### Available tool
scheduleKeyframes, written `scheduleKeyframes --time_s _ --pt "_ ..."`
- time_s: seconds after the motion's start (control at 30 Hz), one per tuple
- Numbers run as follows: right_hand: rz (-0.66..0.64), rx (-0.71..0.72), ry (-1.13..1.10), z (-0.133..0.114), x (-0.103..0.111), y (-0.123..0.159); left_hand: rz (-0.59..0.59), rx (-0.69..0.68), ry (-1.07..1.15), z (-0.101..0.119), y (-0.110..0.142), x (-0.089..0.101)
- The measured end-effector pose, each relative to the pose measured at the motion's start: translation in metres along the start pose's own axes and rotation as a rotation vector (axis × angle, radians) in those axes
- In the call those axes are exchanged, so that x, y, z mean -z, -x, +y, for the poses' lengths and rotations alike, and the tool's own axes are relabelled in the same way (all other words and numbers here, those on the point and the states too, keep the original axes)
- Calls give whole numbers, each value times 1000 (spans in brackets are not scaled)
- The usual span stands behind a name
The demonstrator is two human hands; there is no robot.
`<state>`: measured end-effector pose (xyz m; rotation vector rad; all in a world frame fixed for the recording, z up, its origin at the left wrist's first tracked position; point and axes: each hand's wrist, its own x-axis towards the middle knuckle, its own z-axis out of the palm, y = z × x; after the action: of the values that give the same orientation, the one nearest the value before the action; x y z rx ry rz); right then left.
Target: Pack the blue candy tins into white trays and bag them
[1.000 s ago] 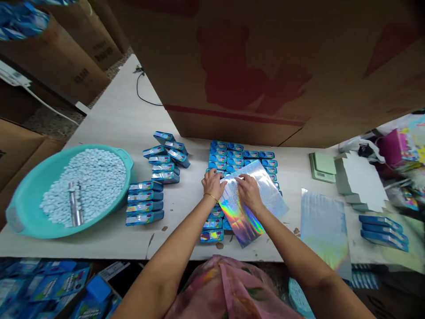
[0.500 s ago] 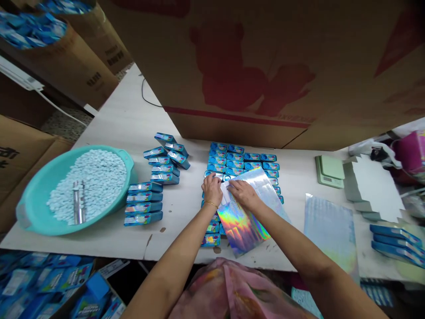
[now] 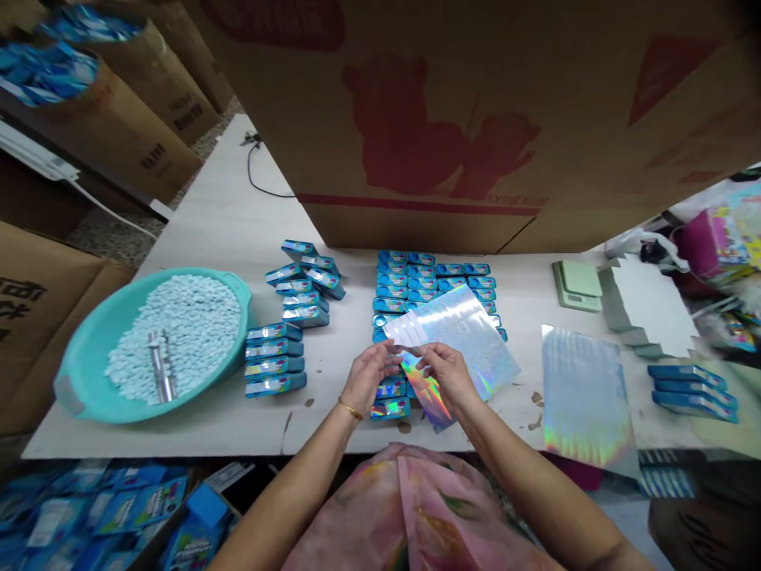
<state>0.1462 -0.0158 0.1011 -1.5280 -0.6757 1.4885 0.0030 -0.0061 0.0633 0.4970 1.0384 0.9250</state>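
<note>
A shiny holographic sticker sheet [image 3: 484, 349] lies tilted across the rows of small blue tins [image 3: 391, 280]. Its upper-left corner shows pale rectangles of bare backing. Just in front of that corner, my left hand [image 3: 369, 374] and my right hand [image 3: 447, 371] face each other with fingertips pinched. A thin, narrow strip, which looks like a sticker [image 3: 407, 349], is stretched between the two pinches. Under my hands, part of the tins and the sheet is hidden.
To the left stands a turquoise basin [image 3: 77, 349] of pale candies with a metal scoop [image 3: 159, 369]. Stacked blue packs [image 3: 275, 349] stand beside it. A large carton [image 3: 428, 226] walls the back. On the right are a second sheet [image 3: 586, 396], a green scale [image 3: 579, 284] and more packs [image 3: 693, 392].
Both hands have come off the sheet and drawn back towards my body, with a thin strip now between their fingertips. The view has shifted slightly.
</note>
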Motion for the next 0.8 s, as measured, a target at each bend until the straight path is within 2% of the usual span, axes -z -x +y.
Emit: scheduleKeyframes --time_s 0.1,0.2,0.33,0.43,0.57,0.73,0.8 --pt "33 -82 -61 27 -15 9 155 13 -30 -7 19 19" --pt "110 -55 12 55 -29 14 246 -22 -154 -19 20 41" --pt "238 110 271 88 -39 11 292 -149 -332 -35 12 64" --pt "293 286 546 102 -38 5 297 -222 -469 -42 5 71" --pt "298 480 878 107 -36 -3 309 -254 -620 -46 -4 72" --pt "248 479 1261 95 -32 -4 310 -157 -654 -59 -15 76" --pt "167 505 1395 86 -28 -1 340 -146 -738 -64 -15 80"
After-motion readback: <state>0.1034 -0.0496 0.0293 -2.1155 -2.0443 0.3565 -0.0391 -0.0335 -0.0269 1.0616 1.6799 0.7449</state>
